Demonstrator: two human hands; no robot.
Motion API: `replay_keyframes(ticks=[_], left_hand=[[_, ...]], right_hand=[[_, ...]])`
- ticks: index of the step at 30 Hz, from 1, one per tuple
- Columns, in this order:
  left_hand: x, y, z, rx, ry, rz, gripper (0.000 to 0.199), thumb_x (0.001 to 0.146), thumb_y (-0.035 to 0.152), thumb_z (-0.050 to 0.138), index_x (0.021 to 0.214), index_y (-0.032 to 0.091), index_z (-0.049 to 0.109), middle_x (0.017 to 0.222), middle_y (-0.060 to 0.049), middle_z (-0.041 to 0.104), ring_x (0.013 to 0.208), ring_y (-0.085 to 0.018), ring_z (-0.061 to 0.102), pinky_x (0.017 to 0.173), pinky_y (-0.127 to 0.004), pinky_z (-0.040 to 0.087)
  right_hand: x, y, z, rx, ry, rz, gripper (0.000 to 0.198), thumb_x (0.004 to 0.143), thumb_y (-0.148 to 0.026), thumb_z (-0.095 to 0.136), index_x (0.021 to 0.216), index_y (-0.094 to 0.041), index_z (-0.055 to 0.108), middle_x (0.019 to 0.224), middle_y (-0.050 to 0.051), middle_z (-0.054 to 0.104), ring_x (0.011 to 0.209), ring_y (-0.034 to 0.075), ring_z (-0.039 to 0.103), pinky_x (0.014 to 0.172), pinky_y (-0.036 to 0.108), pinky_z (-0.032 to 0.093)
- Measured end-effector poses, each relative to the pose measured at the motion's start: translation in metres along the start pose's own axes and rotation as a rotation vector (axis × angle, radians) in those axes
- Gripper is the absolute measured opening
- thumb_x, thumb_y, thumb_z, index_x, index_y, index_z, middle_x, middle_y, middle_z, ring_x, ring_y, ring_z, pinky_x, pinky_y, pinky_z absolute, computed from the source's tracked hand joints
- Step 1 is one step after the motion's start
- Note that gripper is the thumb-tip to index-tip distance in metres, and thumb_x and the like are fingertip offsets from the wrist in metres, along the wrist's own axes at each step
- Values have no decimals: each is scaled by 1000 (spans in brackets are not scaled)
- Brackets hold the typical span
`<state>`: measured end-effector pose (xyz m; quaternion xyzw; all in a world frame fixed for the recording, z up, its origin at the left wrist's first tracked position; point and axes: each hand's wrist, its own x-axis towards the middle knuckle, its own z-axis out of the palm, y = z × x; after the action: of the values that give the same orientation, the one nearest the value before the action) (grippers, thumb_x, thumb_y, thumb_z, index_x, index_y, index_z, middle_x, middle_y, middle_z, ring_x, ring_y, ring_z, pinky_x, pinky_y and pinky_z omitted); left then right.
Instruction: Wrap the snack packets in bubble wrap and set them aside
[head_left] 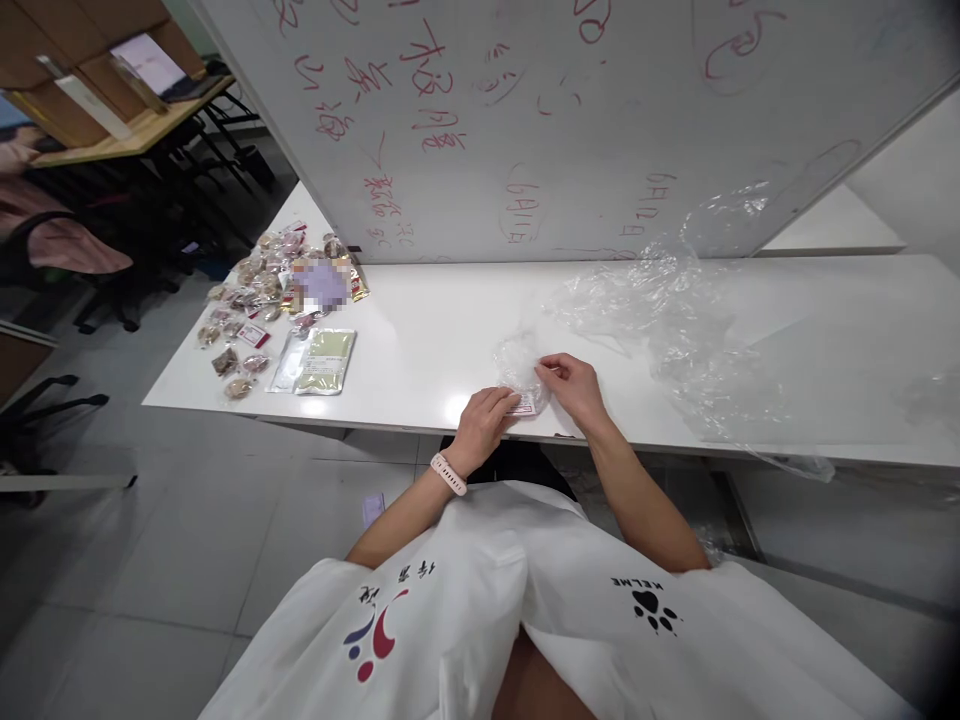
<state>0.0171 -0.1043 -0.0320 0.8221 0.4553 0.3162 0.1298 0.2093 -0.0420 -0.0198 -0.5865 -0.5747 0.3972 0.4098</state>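
Close to the table's front edge lies a piece of crumpled clear plastic film (517, 355), with a small packet bearing a white and red label (526, 404) at its near end. My left hand (480, 425), with a pale wristband, has its fingers closed together over the packet's left side. To the right, my right hand (576, 388) pinches the film's edge between thumb and forefinger. Part of the packet is hidden under the left fingers, and its contents cannot be made out.
Several small wrapped packets (255, 290) cluster on the table's left end, beside a green and silver pouch (325, 362). A large heap of clear plastic (675, 330) spreads across the right. Behind the white table (427, 320) stands a whiteboard (570, 130) with red writing.
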Motion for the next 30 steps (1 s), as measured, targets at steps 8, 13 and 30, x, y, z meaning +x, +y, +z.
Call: replay_keyframes(ticks=[8, 13, 30], left_hand=[[-8, -2, 1, -105, 72, -38, 26, 98, 30, 52, 122, 23, 60, 138, -15, 53, 133, -27, 48, 104, -50, 48], [0, -3, -9, -253, 69, -143, 28, 98, 34, 52, 123, 22, 55, 122, -12, 63, 116, -24, 59, 97, -42, 50], [83, -52, -15, -296, -33, -516, 18, 84, 25, 66, 101, 21, 70, 99, -7, 71, 92, -23, 62, 88, -39, 50]], right_hand=[[1, -23, 19, -122, -418, -271, 47, 99, -51, 37, 82, -20, 68, 88, 5, 70, 81, 17, 62, 75, 32, 48], [-24, -12, 0, -262, -456, -396, 43, 95, -53, 51, 125, -26, 63, 122, 7, 68, 108, 24, 61, 96, 43, 45], [9, -4, 26, -371, -84, -518, 27, 100, -40, 45, 107, -25, 66, 106, 8, 65, 102, 25, 58, 90, 43, 46]])
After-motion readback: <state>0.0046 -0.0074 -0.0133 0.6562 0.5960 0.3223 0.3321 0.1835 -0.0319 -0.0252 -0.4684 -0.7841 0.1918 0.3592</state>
